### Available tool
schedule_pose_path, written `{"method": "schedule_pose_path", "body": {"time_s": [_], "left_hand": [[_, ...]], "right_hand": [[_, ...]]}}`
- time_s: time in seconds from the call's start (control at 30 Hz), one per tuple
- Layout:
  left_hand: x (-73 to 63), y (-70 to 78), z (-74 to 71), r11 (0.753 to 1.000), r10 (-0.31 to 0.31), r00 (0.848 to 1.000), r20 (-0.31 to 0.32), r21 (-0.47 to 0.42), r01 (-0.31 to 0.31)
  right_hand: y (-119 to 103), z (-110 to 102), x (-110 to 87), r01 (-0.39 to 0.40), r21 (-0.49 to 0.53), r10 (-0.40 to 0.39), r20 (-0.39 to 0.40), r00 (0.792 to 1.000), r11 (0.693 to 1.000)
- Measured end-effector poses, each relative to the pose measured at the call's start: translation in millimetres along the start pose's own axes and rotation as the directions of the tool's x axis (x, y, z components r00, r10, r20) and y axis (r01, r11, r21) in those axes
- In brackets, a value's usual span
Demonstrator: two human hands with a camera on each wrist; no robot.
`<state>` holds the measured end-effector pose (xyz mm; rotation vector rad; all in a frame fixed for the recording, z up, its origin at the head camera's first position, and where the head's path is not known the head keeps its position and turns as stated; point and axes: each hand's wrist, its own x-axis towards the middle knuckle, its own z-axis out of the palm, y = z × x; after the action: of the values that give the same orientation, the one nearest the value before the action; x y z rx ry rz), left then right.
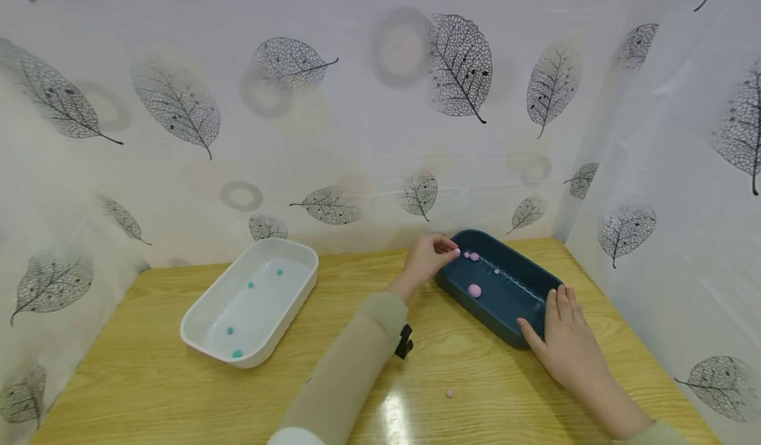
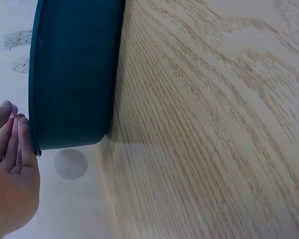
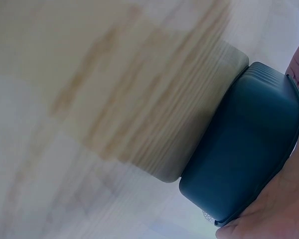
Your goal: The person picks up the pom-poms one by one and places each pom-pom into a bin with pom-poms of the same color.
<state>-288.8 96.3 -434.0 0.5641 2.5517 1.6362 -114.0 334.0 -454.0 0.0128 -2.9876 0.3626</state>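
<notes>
Over the far left rim of a dark blue tray [image 1: 511,306], my left hand [image 1: 425,260] pinches a small pink pom-pom [image 1: 456,252] between thumb and fingers. In the left wrist view the same pom-pom [image 2: 13,110] shows partly behind the thumb of the left hand [image 2: 12,174]. Several pink pom-poms lie in the tray, the largest pom-pom [image 1: 474,290] near its left wall. My right hand [image 1: 573,346] rests with extended fingers on the tray's near right rim. In the right wrist view, part of the right hand [image 3: 279,204] lies along the tray's rim [image 3: 259,194].
A white tray [image 1: 291,313] with several green pom-poms stands on the left of the wooden table [image 1: 357,280]. One loose pink pom-pom [image 1: 449,393] lies on the table in front of the dark tray. Leaf-patterned sheeting [image 1: 380,135] hangs behind and at the sides.
</notes>
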Motion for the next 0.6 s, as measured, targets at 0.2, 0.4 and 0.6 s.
{"method": "schedule_pose_path", "body": {"time_s": [0.2, 0.4, 0.6], "left_hand": [[-1.6, 1.8, 0.7, 0.999, -0.018, 1.000, -0.023, -0.031, 0.017], [-2.2, 2.6, 0.0, 1.000, -0.024, 0.999, -0.038, 0.016, 0.025], [-3.3, -0.5, -1.1, 1.000, 0.017, 0.999, -0.036, -0.006, -0.018]], "right_hand": [[1.0, 1.1, -0.6, 0.003, -0.001, -0.003, -0.003, 1.000, 1.000], [2.1, 1.9, -0.5, 0.005, -0.004, -0.005, -0.002, 1.000, 1.000], [1.3, 2.0, -0.5, 0.004, -0.005, -0.005, -0.005, 1.000, 1.000]]}}
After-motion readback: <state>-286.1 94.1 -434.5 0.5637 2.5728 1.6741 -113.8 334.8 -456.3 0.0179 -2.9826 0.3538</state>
